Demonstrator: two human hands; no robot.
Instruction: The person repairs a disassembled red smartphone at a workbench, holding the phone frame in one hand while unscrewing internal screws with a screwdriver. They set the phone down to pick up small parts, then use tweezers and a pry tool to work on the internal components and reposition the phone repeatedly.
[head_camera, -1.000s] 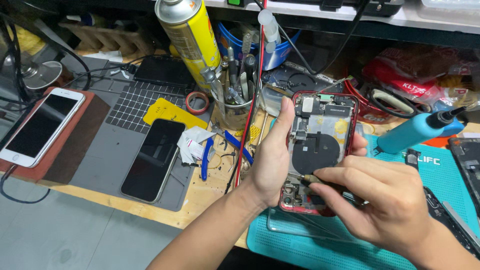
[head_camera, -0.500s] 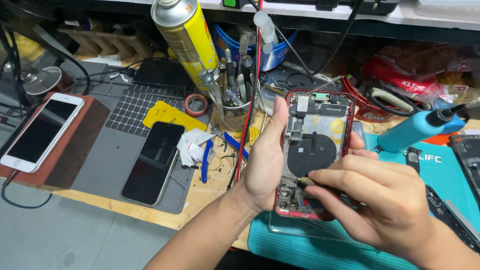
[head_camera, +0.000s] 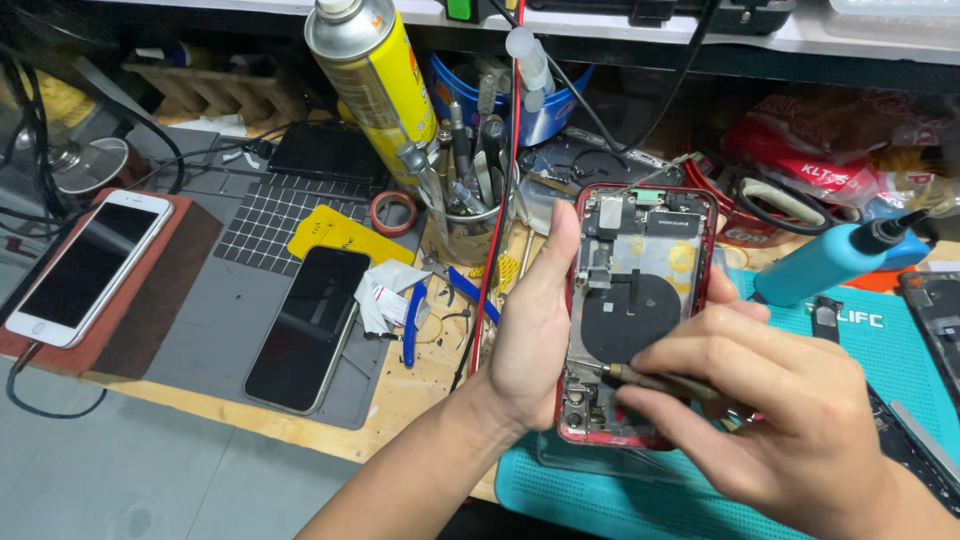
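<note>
an opened red phone (head_camera: 637, 300) stands upright in the left hand (head_camera: 530, 330), fingers curled round its edge; the right hand (head_camera: 780, 420) pinches a thin tool (head_camera: 650, 380) closed-fingered, tip on the lower insides, above a teal mat (head_camera: 600, 490)

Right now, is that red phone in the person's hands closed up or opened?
Opened. The red phone has no screen on: its black round coil and metal parts show. The left hand holds it while the right hand presses a tool inside.

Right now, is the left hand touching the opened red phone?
Touching. The head view shows the left hand wrapped around the opened red phone, thumb pressed along its left edge.
</note>
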